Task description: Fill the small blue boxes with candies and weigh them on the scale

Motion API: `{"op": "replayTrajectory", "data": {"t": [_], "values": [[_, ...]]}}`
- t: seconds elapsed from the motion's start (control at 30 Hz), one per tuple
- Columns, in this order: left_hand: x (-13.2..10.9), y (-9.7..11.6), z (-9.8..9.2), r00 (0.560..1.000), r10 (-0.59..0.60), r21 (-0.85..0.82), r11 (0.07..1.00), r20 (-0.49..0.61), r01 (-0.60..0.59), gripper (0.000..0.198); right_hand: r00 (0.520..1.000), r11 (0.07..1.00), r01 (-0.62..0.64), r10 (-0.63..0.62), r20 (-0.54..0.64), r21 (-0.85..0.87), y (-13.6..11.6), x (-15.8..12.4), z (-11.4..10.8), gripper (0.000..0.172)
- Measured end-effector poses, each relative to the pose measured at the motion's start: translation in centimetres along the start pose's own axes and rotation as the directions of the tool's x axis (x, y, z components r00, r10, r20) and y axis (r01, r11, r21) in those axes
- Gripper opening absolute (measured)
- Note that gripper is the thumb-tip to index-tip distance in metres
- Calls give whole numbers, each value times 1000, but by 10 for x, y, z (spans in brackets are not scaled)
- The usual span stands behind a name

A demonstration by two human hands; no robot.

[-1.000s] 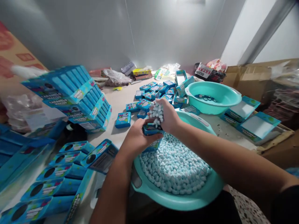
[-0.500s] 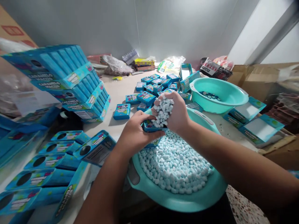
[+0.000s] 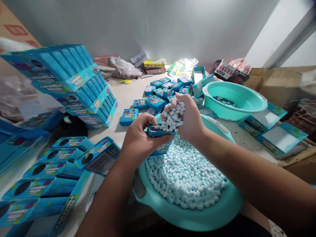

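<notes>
My left hand (image 3: 142, 136) is wrapped round a small blue box (image 3: 160, 148) above the left part of a turquoise basin (image 3: 197, 220). Pale blue and white candies (image 3: 187, 177) fill much of that basin. My right hand (image 3: 191, 120) is cupped round a heap of the same candies (image 3: 174, 117), tilted toward the box, and the heap meets the box's top. The box's opening is mostly hidden by candies and fingers.
Stacked trays of blue boxes (image 3: 71, 82) stand at left, with a row of boxes (image 3: 41, 168) in front. Loose blue boxes (image 3: 155, 102) lie beyond my hands. A second turquoise basin (image 3: 234, 98) and open display trays (image 3: 281, 135) sit at right.
The heap in my right hand looks smaller, with candies now at the box's top. My left hand and the box have shifted slightly left, and more of the box shows.
</notes>
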State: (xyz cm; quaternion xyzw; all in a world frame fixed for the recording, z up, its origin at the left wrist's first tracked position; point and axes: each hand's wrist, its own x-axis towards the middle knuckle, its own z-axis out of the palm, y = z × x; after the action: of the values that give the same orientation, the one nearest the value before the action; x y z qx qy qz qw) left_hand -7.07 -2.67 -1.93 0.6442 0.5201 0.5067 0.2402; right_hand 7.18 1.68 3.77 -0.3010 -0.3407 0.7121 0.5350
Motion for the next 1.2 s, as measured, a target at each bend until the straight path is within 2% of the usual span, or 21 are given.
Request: {"op": "replayTrajectory", "data": {"t": [0.17,0.27,0.4,0.53,0.7,0.8,0.97,1.2], "values": [[1,1,-2,990,144,43,989,-4,-144,44,999,999,-36,36,9,8,0,0,-1,24],[2,6,-3,981,191,68,979,20,-192,38,999,999,-44,44,9,18,0,-1,-1,28],[1,8,-2,978,205,72,976,44,-207,36,1000,1000,-25,25,5,3,0,-1,-1,32],[0,6,-1,988,150,38,988,-23,-149,46,1000,999,11,-11,-9,-30,0,0,-1,30],[0,10,-3,968,248,135,961,-24,-242,31,999,999,-34,34,-38,-12,-2,3,-2,30],[0,13,-3,968,252,147,957,-3,-249,28,998,999,-47,47,-42,-13,-3,5,-3,31],[0,11,-2,982,187,138,974,-24,-182,43,999,999,-25,24,-25,-34,0,4,-3,27],[1,9,-3,963,258,176,947,75,-267,30,1000,997,-1,1,-5,-75,1,0,-1,29]]}}
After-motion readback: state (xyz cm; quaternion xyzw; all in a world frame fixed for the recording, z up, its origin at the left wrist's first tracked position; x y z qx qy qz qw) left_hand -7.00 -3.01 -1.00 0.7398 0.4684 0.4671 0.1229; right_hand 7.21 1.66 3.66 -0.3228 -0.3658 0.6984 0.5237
